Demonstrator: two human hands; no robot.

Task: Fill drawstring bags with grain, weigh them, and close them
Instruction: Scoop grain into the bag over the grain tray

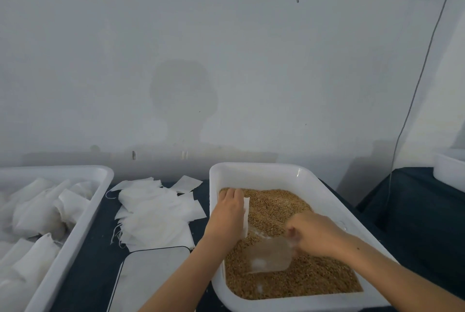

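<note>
grain (284,208) fills the white tub (254,168) on the right side of the desk (90,261), heaped toward the far end and spread loose across the bottom. i judge it will run and spill like sand, so it wants scooping rather than grabbing. my left hand (229,213) pinches an empty bag (246,216) by its edge and holds it upright over the grain near the tub's left wall. the cloth looks thin, limp and very light; i would keep hold near the mouth hem so the opening stays spread, since the body will fold shut on its own. my right hand (314,233) is curled round the handle end of a clear scoop (270,255), whose blade lies low in the grain just beside the bag. the scoop is see-through and partly blurred, so i cannot tell how full it is.

to the left of the tub a pile of flat empty bags (156,213) lies on the desk with loose threads trailing. in front of that sits what i take for the scale (151,276), a pale flat plate with a dark rim. a second tub (83,213) at far left holds filled bags (45,213). nothing lies between scoop and bag; the tub's left wall is close to my left wrist and could catch the cloth.
</note>
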